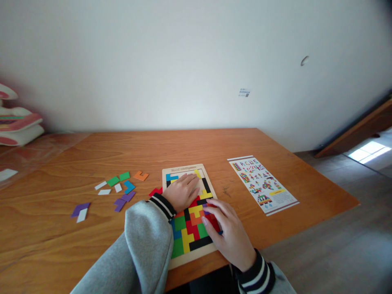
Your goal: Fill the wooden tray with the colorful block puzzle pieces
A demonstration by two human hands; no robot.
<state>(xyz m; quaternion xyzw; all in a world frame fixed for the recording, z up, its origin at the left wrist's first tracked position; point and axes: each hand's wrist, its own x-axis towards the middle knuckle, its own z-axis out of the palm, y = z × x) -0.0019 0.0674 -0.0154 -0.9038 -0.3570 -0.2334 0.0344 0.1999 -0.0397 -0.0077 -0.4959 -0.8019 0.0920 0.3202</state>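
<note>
A wooden puzzle board [209, 174] with a pale frame lies at the table's front, its lower part filled with coloured block pieces and a bare patch showing near the top. My left hand [182, 191] is laid palm down across the board's upper half, fingers stretched out to the right; what lies beneath it is hidden. Over the lower right of the board is my right hand [228, 230], its fingers apart and slightly bent. Its fingertips are beside a purple piece, and nothing shows in its grasp. A red piece [155, 191] lies by the board's left edge, partly behind my left sleeve.
Loose pieces lie left of the board: an orange one [141, 175], a blue one [129, 187], green ones [113, 181], purple ones [125, 201] and several white ones. A printed pattern sheet [263, 183] lies on the right of the wooden table [183, 147]. A wall rises behind.
</note>
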